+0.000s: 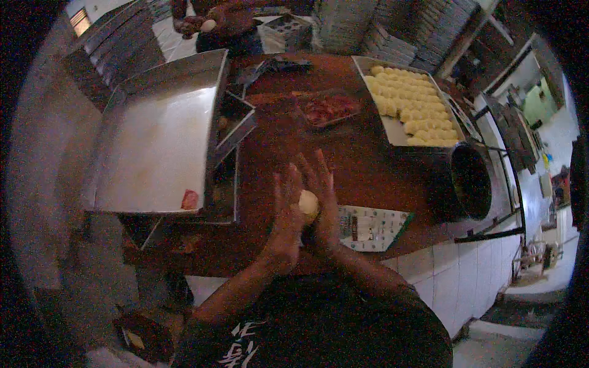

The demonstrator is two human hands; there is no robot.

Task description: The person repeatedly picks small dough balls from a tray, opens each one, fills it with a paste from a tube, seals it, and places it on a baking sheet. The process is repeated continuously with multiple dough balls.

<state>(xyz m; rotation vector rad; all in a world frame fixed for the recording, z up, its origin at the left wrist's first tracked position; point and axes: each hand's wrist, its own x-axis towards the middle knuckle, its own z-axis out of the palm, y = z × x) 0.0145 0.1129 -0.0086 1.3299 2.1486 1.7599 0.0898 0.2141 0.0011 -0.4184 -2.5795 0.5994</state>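
A pale ball of dough (308, 203) sits between the palms of my left hand (287, 211) and my right hand (325, 209), above the near part of a dark brown table (359, 172). Both hands press on it from the sides, fingers stretched out and pointing away from me. At the far right of the table, a metal tray (391, 133) carries rows of pale yellow dough pieces (409, 103). Beyond my hands lies a reddish filling or meat in a shallow container (327, 108); its exact kind is unclear.
On the left a large metal tray (152, 152) rests over other trays, with a small red piece (189, 199) in its near corner. A printed sheet or packet (373, 228) lies beside my right hand. A round dark vessel (471, 180) stands right. Another person's hand (188, 26) shows beyond.
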